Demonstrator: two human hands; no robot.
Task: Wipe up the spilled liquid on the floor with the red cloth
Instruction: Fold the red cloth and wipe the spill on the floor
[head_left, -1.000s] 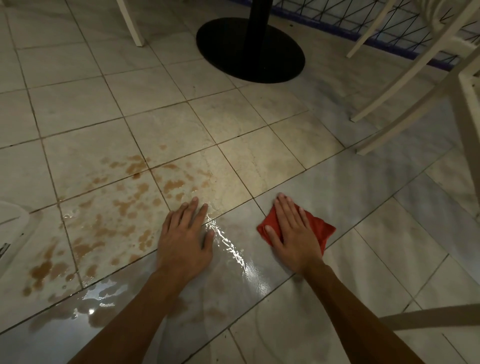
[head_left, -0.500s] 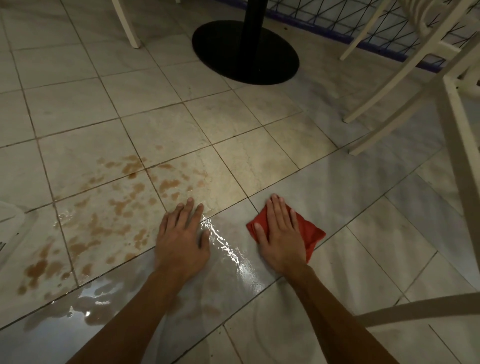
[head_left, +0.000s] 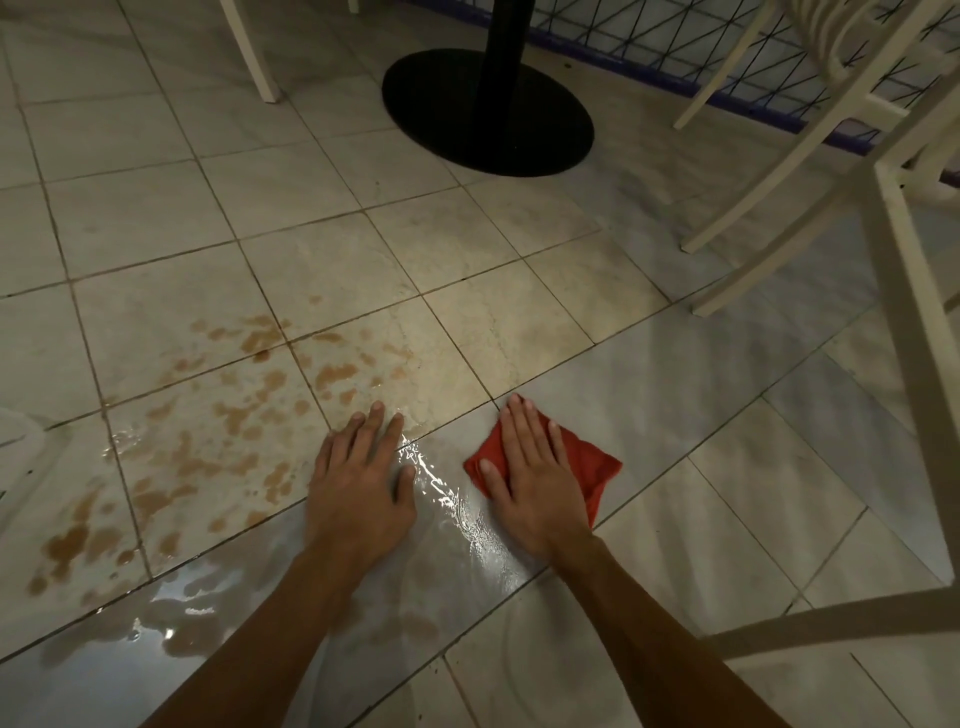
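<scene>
1. The red cloth (head_left: 592, 465) lies folded into a small rumpled pad on the near part of the floor (head_left: 571, 291). It sits on a grey tile just right of a glossy wet streak, and its right corner and lower edge stick out from under the hand.
2. The right hand (head_left: 535, 483) presses flat on the cloth. Its fingers are straight and held close together, and the thumb is set off to the left over the cloth's left corner.
3. The spilled liquid (head_left: 208, 457) shows as brown blotches and droplets across the pale tiles to the left. It also forms a shiny sheet between the two hands (it catches the light) that pools toward the near left.
4. The left hand (head_left: 358, 483) lies palm down on the wet tile, beside the cloth but apart from it. Its fingers are straight and slightly spread, holding nothing.
5. A black round table base (head_left: 488, 111) with its post stands toward the floor's far edge, in front of dark netting (head_left: 649, 31).
6. A white chair (head_left: 893, 208) stands to the right of the cloth, its legs reaching down toward the near right. Another chair leg (head_left: 249, 52) stands at the far left.
</scene>
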